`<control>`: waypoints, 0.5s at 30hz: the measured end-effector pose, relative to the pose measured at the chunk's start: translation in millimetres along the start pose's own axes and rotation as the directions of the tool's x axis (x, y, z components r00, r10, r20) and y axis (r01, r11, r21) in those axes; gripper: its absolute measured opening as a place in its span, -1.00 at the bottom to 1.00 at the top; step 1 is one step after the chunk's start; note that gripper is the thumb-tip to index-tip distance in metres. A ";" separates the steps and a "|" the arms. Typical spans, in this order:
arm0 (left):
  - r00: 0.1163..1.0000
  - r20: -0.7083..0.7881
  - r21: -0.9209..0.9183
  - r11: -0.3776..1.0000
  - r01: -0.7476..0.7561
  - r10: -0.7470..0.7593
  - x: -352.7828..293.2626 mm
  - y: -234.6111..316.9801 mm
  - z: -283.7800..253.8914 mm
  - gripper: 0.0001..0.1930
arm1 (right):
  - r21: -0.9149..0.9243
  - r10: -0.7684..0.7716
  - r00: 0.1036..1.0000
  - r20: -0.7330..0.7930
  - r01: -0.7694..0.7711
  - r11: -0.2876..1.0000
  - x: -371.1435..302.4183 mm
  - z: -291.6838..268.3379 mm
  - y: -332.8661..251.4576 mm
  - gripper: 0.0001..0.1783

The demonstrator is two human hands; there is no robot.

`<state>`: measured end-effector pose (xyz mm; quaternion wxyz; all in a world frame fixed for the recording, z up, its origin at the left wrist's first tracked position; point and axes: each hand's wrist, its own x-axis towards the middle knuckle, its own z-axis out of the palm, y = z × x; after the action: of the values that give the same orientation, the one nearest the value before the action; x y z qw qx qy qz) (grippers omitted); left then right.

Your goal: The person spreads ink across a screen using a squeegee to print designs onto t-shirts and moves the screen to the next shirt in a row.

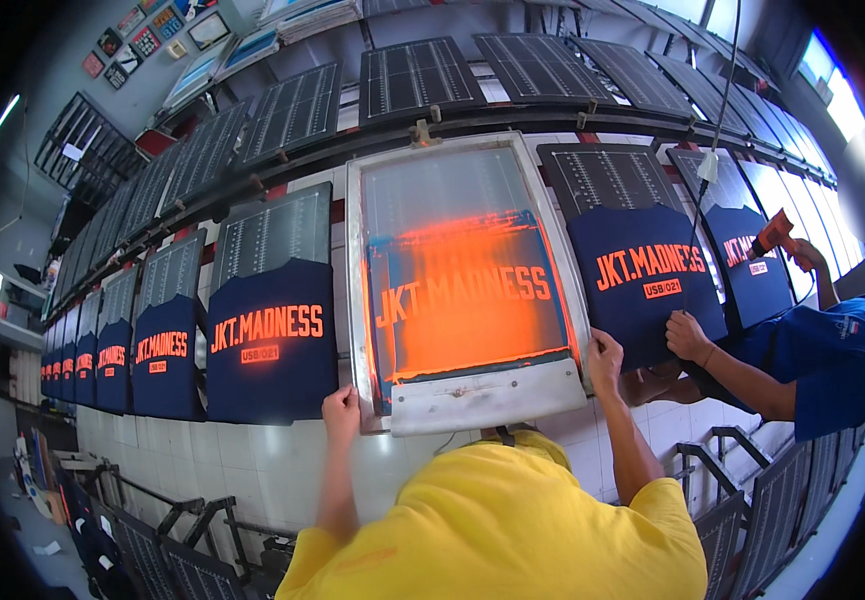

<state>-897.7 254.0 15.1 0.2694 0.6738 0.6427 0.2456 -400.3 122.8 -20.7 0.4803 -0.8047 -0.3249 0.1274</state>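
Observation:
A screen-printing frame [356,250] lies in front of me, bright orange ink spread over its mesh and lettering showing through. Across its near end rests a wide pale squeegee [488,403]. My left hand [341,410] is closed in a pinch by the frame's near left corner, beside a printed navy shirt [271,375]. On the other side, my right hand [606,358] is closed too, between the frame's right edge and another printed navy shirt [643,325]. Whatever lies between the fingers of either hand is too small to make out.
Navy shirts with orange prints [163,385] lie on a row of boards to the left. At right a co-worker in blue [833,370] holds an orange heat gun [776,236] over a shirt. Dark boards [423,75] line the far side. A cable [728,90] hangs down.

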 end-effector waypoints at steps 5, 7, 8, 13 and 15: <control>0.995 -0.094 0.027 0.999 -0.035 0.037 -3.2 -2.2 9.5 -0.76 | -0.022 -0.027 0.999 -0.023 0.026 0.999 -2.1 2.1 -5.9 -0.74; 0.992 -0.102 0.033 0.997 -0.070 0.073 -4.7 -1.3 9.8 -0.77 | -0.056 -0.037 0.999 -0.020 0.036 0.998 -4.2 1.0 -5.5 -0.75; 0.994 -0.080 0.062 0.996 -0.071 0.076 -3.0 -1.2 9.1 -0.77 | -0.073 -0.055 0.998 -0.018 0.053 0.996 -2.2 2.6 -5.1 -0.75; 0.995 -0.059 0.209 0.976 -0.066 0.080 -3.3 13.8 -1.2 -0.71 | -0.168 -0.058 0.989 0.139 0.081 0.983 3.4 -16.4 -17.2 -0.74; 0.995 -0.075 0.196 0.980 -0.043 0.059 -15.3 29.0 -12.1 -0.61 | -0.334 -0.254 0.939 0.231 0.322 0.886 -13.5 -33.7 -49.3 -0.62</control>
<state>-885.5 238.4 43.8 0.1697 0.7028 0.6564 0.2155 -412.8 106.9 37.0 0.3039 -0.8076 -0.5013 0.0640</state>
